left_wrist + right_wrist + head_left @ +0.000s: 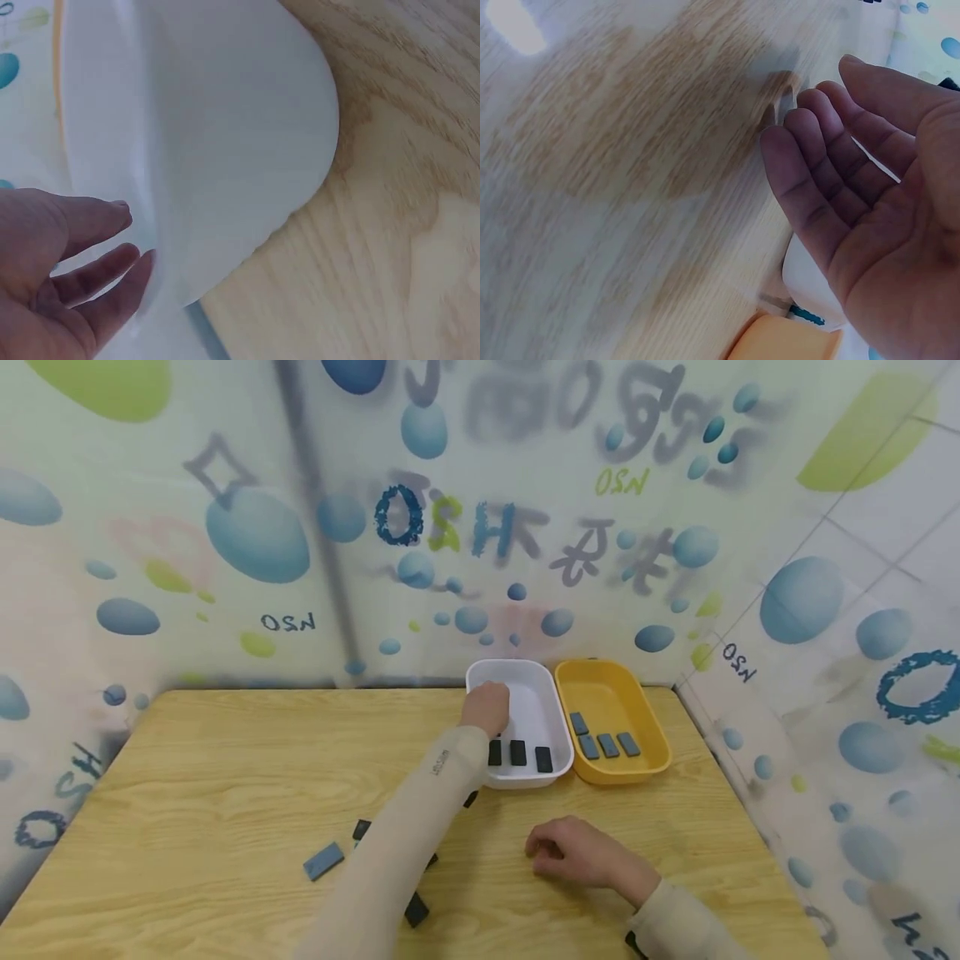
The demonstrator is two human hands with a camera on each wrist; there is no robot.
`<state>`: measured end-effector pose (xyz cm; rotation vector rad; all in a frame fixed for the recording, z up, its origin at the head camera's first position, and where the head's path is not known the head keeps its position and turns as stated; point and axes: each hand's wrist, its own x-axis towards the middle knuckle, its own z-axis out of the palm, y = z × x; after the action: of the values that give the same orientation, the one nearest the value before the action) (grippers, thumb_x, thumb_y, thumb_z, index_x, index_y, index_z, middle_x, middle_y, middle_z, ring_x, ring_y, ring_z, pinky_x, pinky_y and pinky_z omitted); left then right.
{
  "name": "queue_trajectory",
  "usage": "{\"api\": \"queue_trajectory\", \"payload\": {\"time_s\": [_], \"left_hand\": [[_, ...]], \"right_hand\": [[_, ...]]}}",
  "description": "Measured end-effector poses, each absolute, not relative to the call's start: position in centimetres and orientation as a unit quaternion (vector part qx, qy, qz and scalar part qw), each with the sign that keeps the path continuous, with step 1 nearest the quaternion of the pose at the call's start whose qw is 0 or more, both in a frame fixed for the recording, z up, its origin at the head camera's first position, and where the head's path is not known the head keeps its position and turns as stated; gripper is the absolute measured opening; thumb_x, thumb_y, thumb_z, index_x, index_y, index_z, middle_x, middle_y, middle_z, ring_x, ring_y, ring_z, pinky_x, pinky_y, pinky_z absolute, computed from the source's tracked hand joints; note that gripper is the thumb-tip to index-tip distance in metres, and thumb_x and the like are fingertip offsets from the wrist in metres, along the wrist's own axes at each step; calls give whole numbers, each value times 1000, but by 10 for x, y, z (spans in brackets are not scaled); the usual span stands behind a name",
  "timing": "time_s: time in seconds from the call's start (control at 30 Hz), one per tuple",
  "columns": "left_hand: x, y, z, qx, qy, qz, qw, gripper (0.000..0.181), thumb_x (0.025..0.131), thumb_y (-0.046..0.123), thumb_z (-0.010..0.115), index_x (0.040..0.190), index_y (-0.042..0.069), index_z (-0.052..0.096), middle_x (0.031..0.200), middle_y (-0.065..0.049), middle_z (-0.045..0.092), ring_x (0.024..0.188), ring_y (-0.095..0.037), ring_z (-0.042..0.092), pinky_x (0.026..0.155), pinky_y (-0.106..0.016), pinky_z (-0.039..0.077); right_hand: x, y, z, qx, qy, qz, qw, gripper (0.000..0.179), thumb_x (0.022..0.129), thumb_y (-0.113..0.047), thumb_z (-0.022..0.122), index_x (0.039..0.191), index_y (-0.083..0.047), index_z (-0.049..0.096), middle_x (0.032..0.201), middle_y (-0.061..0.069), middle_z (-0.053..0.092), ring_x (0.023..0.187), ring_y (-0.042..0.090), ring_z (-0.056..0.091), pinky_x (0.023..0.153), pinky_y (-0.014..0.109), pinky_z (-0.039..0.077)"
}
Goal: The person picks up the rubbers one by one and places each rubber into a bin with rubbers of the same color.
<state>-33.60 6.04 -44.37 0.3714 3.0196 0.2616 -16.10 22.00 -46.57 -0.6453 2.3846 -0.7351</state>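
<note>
Stretches a cream left sleeve (pixel 405 843) closest to the camera, toward a white tray (pixel 536 702); at that tray's near end, black blocks (pixel 517 752) set in a row; poises the left hand (pixel 487 707) over its left side, thumb apart from loosely bent fingers (pixel 116 302), nothing gripped; cannot tell whether a fingertip touches the tray wall; just to the right, a yellow tray (pixel 611 693) with four grey-blue blocks (pixel 607 745) grouped low in it; nearer, rests or hovers, cannot tell which, with the right hand (pixel 577 852) at the table (pixel 247 760), fingers (pixel 802 195) gently curved round nothing; beside the left sleeve, more black blocks (pixel 416 910), some partly covered; farther left, one loose grey-blue block (pixel 324 862); behind, a spotted curtain (pixel 300 656) with reversed lettering.
</note>
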Motion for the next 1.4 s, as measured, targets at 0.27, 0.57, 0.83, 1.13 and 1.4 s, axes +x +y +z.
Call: {"api": "queue_trajectory", "payload": {"time_s": [0.27, 0.57, 0.83, 1.13, 1.4], "left_hand": [[-323, 33, -421, 147, 981, 118, 42, 20, 97, 11, 55, 107, 12, 73, 109, -5, 68, 100, -19, 64, 86, -33, 56], [-303, -27, -403, 165, 971, 172, 21, 20, 95, 13, 59, 109, 11, 73, 111, -6, 67, 106, -23, 62, 92, -38, 53], [-268, -71, -404, 210, 962, 174, 1, 17, 91, 9, 64, 105, 10, 74, 107, -8, 68, 102, -25, 64, 89, -40, 55], [-231, -111, -416, 247, 953, 173, 1, 17, 90, 7, 65, 105, 10, 73, 109, -9, 68, 101, -27, 66, 86, -41, 56], [-205, -143, -434, 257, 951, 171, 7, 18, 88, 6, 68, 105, 9, 73, 106, -8, 68, 99, -27, 66, 83, -41, 57]], "right_hand": [[-158, 217, -468, -253, 886, -280, 267, 13, 90, -21, 68, 102, -15, 71, 84, -13, 64, 72, -2, 53, 66, 19, 48], [-162, 207, -471, -268, 891, -265, 254, 11, 90, -21, 69, 100, -16, 71, 79, -14, 60, 70, -1, 53, 67, 20, 48], [-167, 201, -460, -281, 901, -248, 219, 13, 90, -20, 68, 101, -15, 70, 79, -12, 59, 70, 0, 51, 65, 20, 45], [-174, 189, -447, -279, 908, -238, 202, 16, 92, -20, 67, 106, -12, 69, 76, -10, 56, 65, 2, 48, 61, 20, 43], [-173, 173, -445, -305, 902, -236, 193, 16, 93, -20, 66, 106, -11, 69, 76, -10, 57, 65, 1, 47, 61, 20, 43]]}}
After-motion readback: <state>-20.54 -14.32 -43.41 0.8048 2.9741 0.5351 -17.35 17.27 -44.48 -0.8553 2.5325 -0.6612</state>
